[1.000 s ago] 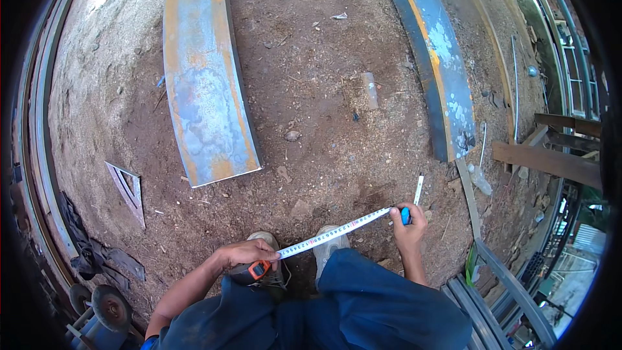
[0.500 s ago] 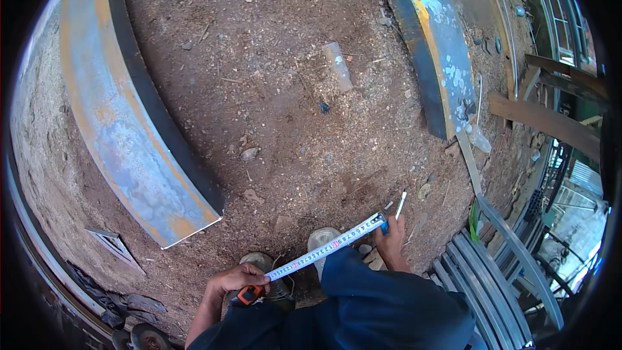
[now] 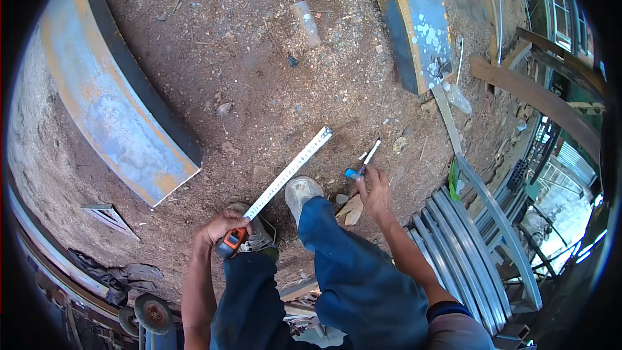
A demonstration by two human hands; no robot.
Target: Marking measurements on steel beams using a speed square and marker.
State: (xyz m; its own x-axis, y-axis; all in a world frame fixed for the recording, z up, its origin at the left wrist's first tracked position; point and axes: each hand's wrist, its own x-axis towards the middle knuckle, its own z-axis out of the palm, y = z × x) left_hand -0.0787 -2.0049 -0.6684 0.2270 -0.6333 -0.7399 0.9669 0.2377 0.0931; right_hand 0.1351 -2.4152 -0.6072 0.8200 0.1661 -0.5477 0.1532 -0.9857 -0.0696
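- The curved steel plate [image 3: 110, 97] is showing matt, rust-blotched blue-grey metal.
- The tape measure [image 3: 285, 175] blade is gleaming smooth and pale.
- The ground [image 3: 272, 78] is lying rough, dry and crumbly.
- The trousers [image 3: 350, 272] are looking like matt blue cloth.

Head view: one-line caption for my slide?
Left hand extends tape measure over dirt; right hand holds marker.

Tape measure case [image 3: 231, 240] mostly hidden under left hand [image 3: 219, 228].
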